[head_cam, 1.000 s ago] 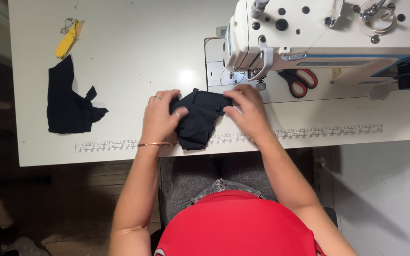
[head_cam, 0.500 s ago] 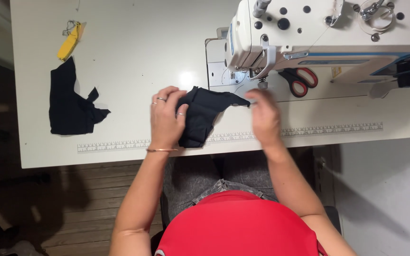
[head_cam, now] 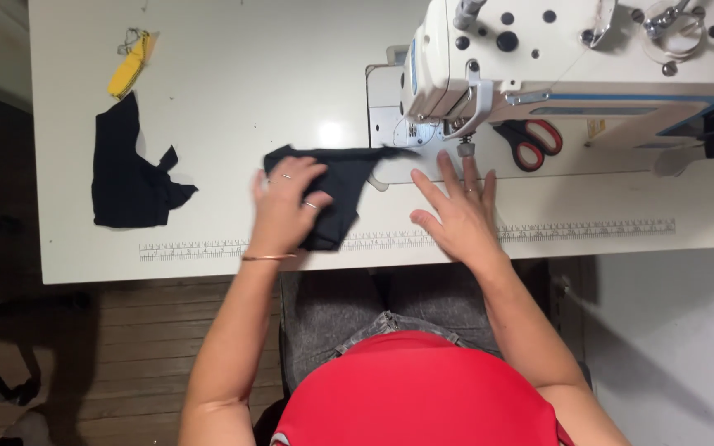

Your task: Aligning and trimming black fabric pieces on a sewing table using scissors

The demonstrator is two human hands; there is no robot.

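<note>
- Spanning most of the head view: white table (head_cam: 233,107); carried every item listed below.
- Mounted at upper right of the table: white sewing machine (head_cam: 588,58); head overhung the work area.
- Lay well apart at far left: spare black fabric (head_cam: 130,186), crumpled, untouched.
- Lay on the table in front of the machine: black fabric piece (head_cam: 340,177); bulk under the left hand, narrow strip stretched rightward, ending just short of the presser foot (head_cam: 464,149).
- Rested on top of the black fabric piece: left hand (head_cam: 284,206), fingers loosely bent and pressing the cloth down; could not tell whether a fold was pinched underneath.
- Lay flat on bare table just beside the strip end: right hand (head_cam: 456,211), fingers spread, holding nothing; contact with the cloth could not be told.
- Ran along the near table edge: printed ruler strip (head_cam: 580,230), partly covered by both hands.
- Lay under the machine arm, right of the presser foot: red-handled scissors (head_cam: 530,140), out of use.
- Lay at upper left, above the spare black fabric: small yellow tool (head_cam: 128,70).
- Step in hand, as judged: laying the cloth out and lining its strip end up toward the presser foot.
- Next move, as judged, called for: strip end flat and untwisted, steady hold from the left, right fingers kept clear of the needle.
</note>
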